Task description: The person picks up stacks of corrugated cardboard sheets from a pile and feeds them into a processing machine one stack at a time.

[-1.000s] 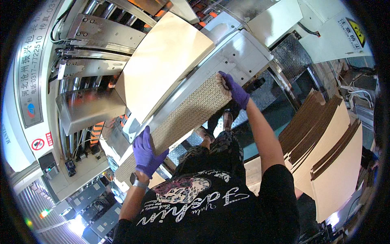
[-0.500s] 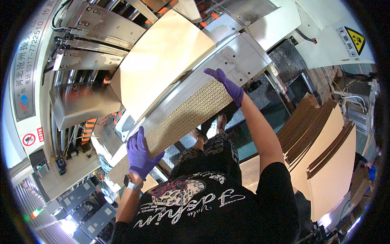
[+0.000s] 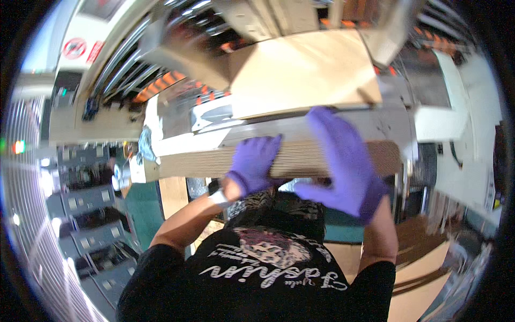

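A stack of corrugated cardboard sheets (image 3: 300, 160) lies lengthwise before me, its fluted edges facing me. My left hand (image 3: 253, 163), in a purple glove, grips the stack left of its middle, fingers bent over the upper edge. My right hand (image 3: 348, 172), also in a purple glove, is smeared by motion in front of the stack's right part. Its thumb and fingers are spread wide, and whether it touches the cardboard I cannot tell. Just beyond the stack runs a grey metal ledge (image 3: 365, 121) of a machine. Past that ledge lies a flat tan cardboard sheet (image 3: 306, 72).
Metal rollers (image 3: 120, 53) and orange-striped parts (image 3: 161, 86) of the machine flank the sheet. More cardboard (image 3: 424, 279) is piled at the lower right. Grey cabinets (image 3: 88, 204) stand at the left. A white machine panel (image 3: 445, 123) is on the right.
My view has turned, so the stack now lies nearly level across it. My right hand has left the stack's right end and moved inward, spreading open. The left hand stays on the stack, nearer its middle.
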The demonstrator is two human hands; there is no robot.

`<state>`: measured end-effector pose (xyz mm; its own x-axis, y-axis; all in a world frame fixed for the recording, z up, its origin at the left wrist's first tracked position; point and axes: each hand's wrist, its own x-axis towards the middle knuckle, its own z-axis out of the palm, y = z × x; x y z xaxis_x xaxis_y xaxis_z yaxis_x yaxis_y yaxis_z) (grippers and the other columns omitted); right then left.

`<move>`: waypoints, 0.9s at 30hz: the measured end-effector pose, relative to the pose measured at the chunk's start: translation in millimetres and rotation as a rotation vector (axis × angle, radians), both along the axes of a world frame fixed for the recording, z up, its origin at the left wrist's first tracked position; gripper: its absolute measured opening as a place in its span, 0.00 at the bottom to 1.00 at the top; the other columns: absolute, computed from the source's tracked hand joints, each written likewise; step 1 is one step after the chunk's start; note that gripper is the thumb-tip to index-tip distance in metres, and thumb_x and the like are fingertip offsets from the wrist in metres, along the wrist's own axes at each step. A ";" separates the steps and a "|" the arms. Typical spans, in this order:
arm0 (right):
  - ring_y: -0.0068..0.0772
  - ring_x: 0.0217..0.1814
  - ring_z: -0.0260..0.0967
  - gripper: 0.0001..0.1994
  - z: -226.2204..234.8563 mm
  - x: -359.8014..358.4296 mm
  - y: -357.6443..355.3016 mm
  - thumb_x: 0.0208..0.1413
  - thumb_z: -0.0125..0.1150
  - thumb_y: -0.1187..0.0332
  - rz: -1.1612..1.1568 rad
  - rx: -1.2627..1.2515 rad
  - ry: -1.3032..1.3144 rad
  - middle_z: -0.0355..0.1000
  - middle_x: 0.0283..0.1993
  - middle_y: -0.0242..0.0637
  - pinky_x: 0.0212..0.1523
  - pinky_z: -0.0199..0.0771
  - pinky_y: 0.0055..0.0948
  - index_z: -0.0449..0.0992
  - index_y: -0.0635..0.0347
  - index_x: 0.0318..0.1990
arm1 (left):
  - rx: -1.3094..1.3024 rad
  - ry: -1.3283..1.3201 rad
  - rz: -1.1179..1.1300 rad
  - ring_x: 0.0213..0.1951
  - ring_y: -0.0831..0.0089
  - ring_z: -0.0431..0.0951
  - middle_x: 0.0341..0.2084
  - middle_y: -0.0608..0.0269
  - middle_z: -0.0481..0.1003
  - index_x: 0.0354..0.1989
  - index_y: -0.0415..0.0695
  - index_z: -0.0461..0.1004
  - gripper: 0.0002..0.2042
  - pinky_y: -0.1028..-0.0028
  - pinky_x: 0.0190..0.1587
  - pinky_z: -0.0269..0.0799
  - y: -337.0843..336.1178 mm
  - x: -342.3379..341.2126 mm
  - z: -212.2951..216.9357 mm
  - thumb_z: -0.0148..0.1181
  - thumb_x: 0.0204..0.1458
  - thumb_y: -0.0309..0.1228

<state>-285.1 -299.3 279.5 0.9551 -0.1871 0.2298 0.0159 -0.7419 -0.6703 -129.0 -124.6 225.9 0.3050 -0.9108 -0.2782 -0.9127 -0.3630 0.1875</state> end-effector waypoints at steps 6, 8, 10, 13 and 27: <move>0.52 0.63 0.53 0.42 -63.2 71.8 93.2 0.35 0.66 0.60 0.040 -0.404 0.216 0.58 0.59 0.52 0.65 0.46 0.49 0.54 0.65 0.61 | -0.350 -0.084 -0.073 0.56 0.56 0.63 0.50 0.49 0.67 0.54 0.40 0.65 0.35 0.55 0.62 0.50 68.2 36.8 5.1 0.64 0.39 0.49; 0.52 0.59 0.56 0.46 -74.3 68.9 99.1 0.31 0.69 0.61 -0.003 -0.424 0.288 0.60 0.56 0.50 0.63 0.48 0.48 0.54 0.64 0.62 | -0.403 -0.015 -0.030 0.58 0.55 0.62 0.52 0.49 0.66 0.56 0.39 0.63 0.36 0.55 0.63 0.49 119.8 62.1 23.2 0.63 0.41 0.49; 0.53 0.56 0.57 0.46 -82.6 65.5 100.3 0.29 0.70 0.60 -0.037 -0.571 0.344 0.62 0.52 0.50 0.62 0.50 0.48 0.56 0.64 0.61 | -0.541 0.086 0.039 0.58 0.53 0.62 0.54 0.49 0.64 0.57 0.39 0.62 0.34 0.55 0.62 0.50 175.7 94.2 30.3 0.62 0.43 0.46; 0.53 0.54 0.58 0.47 -66.3 82.8 107.0 0.28 0.70 0.57 -0.050 -0.569 0.558 0.63 0.50 0.49 0.61 0.51 0.46 0.57 0.64 0.61 | -0.725 0.222 0.260 0.59 0.52 0.61 0.56 0.46 0.61 0.59 0.37 0.59 0.32 0.57 0.62 0.51 272.7 150.3 27.4 0.58 0.48 0.41; 0.51 0.61 0.55 0.51 -67.6 94.0 112.9 0.27 0.72 0.53 -0.107 -0.751 0.676 0.58 0.59 0.47 0.63 0.47 0.50 0.53 0.63 0.62 | -1.044 0.725 0.474 0.65 0.47 0.48 0.62 0.36 0.48 0.65 0.34 0.41 0.54 0.58 0.66 0.43 319.3 199.6 -97.9 0.67 0.37 0.52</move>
